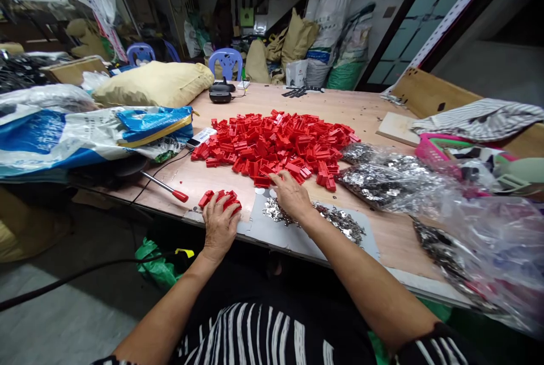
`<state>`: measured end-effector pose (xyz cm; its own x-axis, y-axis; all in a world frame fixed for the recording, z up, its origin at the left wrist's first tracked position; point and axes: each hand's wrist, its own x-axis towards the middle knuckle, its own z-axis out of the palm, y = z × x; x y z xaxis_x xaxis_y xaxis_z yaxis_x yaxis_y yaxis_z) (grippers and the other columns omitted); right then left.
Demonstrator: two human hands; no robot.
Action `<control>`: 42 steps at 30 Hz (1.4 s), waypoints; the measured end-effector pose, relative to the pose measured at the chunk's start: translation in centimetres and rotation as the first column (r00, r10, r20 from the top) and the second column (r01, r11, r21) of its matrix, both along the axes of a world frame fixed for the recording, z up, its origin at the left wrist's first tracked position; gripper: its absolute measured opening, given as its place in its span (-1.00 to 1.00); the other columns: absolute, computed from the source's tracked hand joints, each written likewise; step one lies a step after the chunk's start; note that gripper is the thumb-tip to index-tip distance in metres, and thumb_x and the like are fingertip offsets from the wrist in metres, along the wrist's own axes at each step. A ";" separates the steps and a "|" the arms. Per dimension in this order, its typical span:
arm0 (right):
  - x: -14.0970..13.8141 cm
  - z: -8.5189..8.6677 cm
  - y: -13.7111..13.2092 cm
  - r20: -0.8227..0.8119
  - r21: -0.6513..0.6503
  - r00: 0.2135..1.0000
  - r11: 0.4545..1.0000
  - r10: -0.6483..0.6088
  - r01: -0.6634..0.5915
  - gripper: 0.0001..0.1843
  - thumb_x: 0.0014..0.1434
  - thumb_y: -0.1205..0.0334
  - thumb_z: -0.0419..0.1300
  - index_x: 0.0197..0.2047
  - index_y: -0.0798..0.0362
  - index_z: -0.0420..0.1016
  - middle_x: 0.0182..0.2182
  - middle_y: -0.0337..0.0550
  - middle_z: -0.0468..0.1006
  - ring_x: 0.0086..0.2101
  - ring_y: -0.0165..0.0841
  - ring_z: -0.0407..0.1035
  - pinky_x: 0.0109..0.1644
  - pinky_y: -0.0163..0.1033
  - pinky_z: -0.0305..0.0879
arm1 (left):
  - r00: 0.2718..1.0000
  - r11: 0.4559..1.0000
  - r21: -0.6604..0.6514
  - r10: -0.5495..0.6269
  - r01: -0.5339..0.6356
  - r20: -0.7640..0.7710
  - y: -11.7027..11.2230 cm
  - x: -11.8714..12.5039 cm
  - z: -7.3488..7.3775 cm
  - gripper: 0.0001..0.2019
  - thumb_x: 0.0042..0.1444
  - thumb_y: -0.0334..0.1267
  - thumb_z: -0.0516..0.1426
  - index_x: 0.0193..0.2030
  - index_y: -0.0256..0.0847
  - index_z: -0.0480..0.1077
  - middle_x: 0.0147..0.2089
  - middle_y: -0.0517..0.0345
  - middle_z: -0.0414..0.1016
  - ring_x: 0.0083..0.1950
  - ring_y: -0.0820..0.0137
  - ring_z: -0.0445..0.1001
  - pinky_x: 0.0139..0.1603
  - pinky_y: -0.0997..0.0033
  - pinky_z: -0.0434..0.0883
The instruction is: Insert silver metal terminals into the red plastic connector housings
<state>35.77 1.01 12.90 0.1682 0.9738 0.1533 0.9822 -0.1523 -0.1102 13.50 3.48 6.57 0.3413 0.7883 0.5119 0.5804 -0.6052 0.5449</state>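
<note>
My left hand (221, 223) lies over a small cluster of red plastic parts (207, 199) at the table's near edge, its fingers spread and touching them. At the front of a large heap of red plastic parts (272, 141), my right hand (291, 194) reaches out with fingers apart, the fingertips beside the nearest red parts. Its thumb is mostly hidden. Below that hand, small shiny metal pieces (342, 223) lie scattered on a grey sheet (306, 237).
Clear plastic bags of metal pieces (374, 178) lie to the right, near a pink basket (437, 152). A lever with a red handle (180, 195) juts out at left. Farther left are a blue-and-white sack (93, 132) and a beige sack (157, 84).
</note>
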 end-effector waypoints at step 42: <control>2.3 -0.8 -10.9 -0.124 -0.041 0.983 0.990 -0.138 0.134 -0.95 0.20 0.25 0.15 -0.30 -0.01 0.43 -0.27 -0.19 0.48 -0.27 -0.30 0.42 -0.32 -0.27 0.22 | 0.713 0.461 -0.622 -0.033 0.633 0.700 -6.5 2.5 2.8 -0.60 -0.10 -0.34 0.32 -0.06 -0.18 0.44 -0.23 0.14 0.52 -0.20 0.40 0.48 -0.10 0.46 0.39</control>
<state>38.08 -9.84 12.10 0.3153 0.9446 0.0909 0.9306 -0.2890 -0.2244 16.00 -3.02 9.37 0.5873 0.8061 -0.0728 -0.1338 0.1854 0.9735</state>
